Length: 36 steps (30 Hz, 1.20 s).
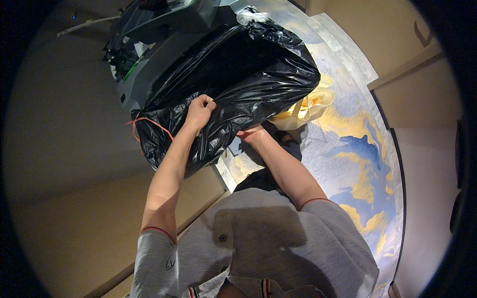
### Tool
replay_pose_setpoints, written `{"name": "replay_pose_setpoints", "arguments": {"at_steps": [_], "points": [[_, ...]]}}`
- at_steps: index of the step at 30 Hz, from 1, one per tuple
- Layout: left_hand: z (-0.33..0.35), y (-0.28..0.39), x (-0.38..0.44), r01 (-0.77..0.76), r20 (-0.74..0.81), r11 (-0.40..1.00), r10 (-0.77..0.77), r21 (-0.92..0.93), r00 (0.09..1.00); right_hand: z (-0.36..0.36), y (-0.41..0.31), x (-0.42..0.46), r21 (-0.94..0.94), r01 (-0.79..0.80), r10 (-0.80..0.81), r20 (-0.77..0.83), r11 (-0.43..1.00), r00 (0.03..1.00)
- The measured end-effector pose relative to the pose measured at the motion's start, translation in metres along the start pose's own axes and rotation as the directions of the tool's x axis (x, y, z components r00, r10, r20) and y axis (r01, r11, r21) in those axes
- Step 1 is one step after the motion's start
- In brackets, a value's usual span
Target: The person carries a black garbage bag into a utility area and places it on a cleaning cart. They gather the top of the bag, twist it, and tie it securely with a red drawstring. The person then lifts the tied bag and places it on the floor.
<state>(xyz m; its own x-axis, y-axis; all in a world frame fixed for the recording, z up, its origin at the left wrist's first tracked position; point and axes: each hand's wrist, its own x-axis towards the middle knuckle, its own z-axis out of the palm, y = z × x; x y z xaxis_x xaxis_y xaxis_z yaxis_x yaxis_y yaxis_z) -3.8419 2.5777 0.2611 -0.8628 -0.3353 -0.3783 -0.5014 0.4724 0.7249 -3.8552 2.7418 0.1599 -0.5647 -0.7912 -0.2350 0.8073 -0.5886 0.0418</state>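
A large black plastic bag spreads wide before me, its mouth stretched over the end of a grey cart. My left hand pinches the near rim of the bag between thumb and fingers. Below the bag's near right side is my right hand, palm partly turned up; its fingers disappear under the plastic. A red string hangs about the bag's left corner. White plastic is bunched at the far corner. The inside of the bag is too dark to make out.
A cream bag with yellow things in it stands right of the black bag. Small items sit on the cart's left side. Patterned blue and yellow carpet runs along the right, beside a beige wall. Another wall rises at left.
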Motion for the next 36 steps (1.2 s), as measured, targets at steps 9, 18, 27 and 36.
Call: {"name": "replay_pose_setpoints", "arguments": {"at_steps": [9, 18, 27, 36], "points": [[-0.009, 0.036, -0.013, 0.19, 0.271, 0.92, -0.097, -0.343, 0.958, 0.022, -0.004, 0.004, -0.039, 0.021, -0.018, 0.08, 0.999, 0.997], [0.001, 0.019, -0.011, -0.129, 0.025, 0.963, 0.138, -0.238, 0.99, 0.012, -0.005, 0.016, -0.004, 0.052, -0.051, 0.155, 0.999, 0.987], [0.008, 0.013, -0.015, -0.274, -0.2, 0.956, 0.29, 0.104, 0.936, 0.015, -0.001, 0.002, 0.102, -0.003, -0.002, 0.057, 0.995, 0.998], [0.01, 0.032, -0.016, -0.285, -0.25, 0.924, 0.348, 0.255, 0.904, 0.008, 0.0, 0.005, 0.109, 0.025, -0.024, -0.011, 0.994, 1.0]]}}
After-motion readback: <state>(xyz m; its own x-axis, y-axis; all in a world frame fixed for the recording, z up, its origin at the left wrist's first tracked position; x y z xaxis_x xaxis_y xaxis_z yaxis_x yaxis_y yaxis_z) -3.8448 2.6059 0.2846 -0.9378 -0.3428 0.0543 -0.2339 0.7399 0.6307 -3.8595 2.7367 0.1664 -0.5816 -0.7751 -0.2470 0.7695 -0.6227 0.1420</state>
